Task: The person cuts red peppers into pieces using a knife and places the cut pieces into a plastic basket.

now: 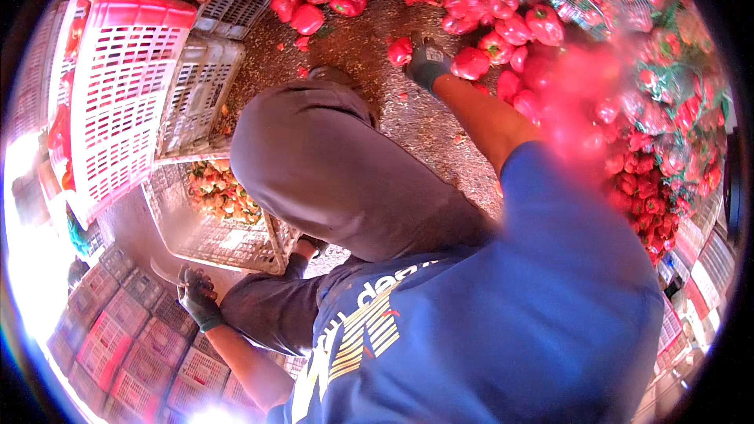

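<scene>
My left hand (199,297), in a dark work glove, is low at the left beside my bent leg. It grips a knife (164,272) with a curved blade, which points up and left. My right arm reaches out to the pepper pile, and my gloved right hand (429,62) is closed around one side of a red bell pepper (400,51) near the floor. Its fingertips are partly hidden. Between my legs and the crate stacks stands a dirty white plastic crate (221,253), tilted in view, with a heap of orange-green pepper trimmings (222,193) inside.
Red bell peppers (465,6) are piled on the wet, littered floor (353,35). Mesh bags (665,94) of peppers are heaped at the right. A pink-and-white perforated crate (121,88) holding peppers rises at the left. Stacked crates (147,341) stand behind my left hand.
</scene>
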